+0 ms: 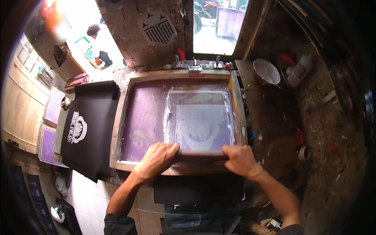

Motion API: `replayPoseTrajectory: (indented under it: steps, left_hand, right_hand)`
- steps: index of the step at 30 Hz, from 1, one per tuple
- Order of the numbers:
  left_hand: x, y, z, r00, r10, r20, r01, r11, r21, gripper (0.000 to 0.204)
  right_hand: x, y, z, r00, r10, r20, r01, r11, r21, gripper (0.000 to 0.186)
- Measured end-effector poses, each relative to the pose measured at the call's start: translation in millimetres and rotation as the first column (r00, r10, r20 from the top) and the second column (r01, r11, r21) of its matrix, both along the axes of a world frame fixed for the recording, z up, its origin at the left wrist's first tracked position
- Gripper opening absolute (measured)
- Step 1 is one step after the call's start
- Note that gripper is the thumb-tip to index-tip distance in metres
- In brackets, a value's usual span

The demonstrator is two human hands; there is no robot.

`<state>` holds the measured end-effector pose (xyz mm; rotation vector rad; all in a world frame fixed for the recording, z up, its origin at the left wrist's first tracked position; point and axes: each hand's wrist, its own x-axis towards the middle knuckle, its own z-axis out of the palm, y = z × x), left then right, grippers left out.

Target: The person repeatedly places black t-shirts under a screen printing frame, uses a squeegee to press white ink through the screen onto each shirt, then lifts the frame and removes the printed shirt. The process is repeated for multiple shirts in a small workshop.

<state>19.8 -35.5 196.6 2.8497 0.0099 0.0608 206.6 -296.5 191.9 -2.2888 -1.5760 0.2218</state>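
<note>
A wooden-framed printing screen with purple mesh lies flat on the bench, hinged at its far edge. White ink is smeared over a stencil design in the mesh. A long wooden squeegee rests across the near end of the mesh. My left hand grips its left end and my right hand grips its right end. The blade's lower edge is hidden behind the handle.
A stack of black garments, the top one with a white print, lies left of the frame. A bowl of white ink sits on the stained bench at right. Purple screens lean at far left. A person stands in the far doorway.
</note>
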Motion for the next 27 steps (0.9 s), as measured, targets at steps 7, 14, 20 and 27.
replayPoseTrajectory:
  steps: [7, 14, 20, 27]
  left_hand:
    - [94.8, 96.9, -35.8, 0.980, 0.083, 0.179, -0.089, 0.996, 0.023, 0.032]
    - [185.9, 136.5, -26.0, 0.955, 0.079, 0.286, -0.086, 0.996, 0.012, 0.031]
    - [80.3, 63.1, -30.2, 0.979, 0.063, 0.194, -0.075, 0.995, 0.059, 0.032]
    - [139.8, 105.0, -11.2, 0.977, 0.207, 0.051, -0.206, 0.978, -0.014, 0.025]
  right_hand:
    - [87.0, 89.0, -18.8, 0.992, -0.078, 0.095, 0.064, 0.988, 0.144, 0.044]
    - [185.8, 138.1, -9.8, 0.975, -0.002, 0.221, -0.041, 0.981, 0.188, 0.037]
    - [103.4, 75.7, -25.1, 0.959, 0.101, 0.263, -0.147, 0.976, 0.160, 0.022]
    - [153.9, 118.3, -18.2, 0.962, 0.030, 0.271, -0.058, 0.994, 0.097, 0.029]
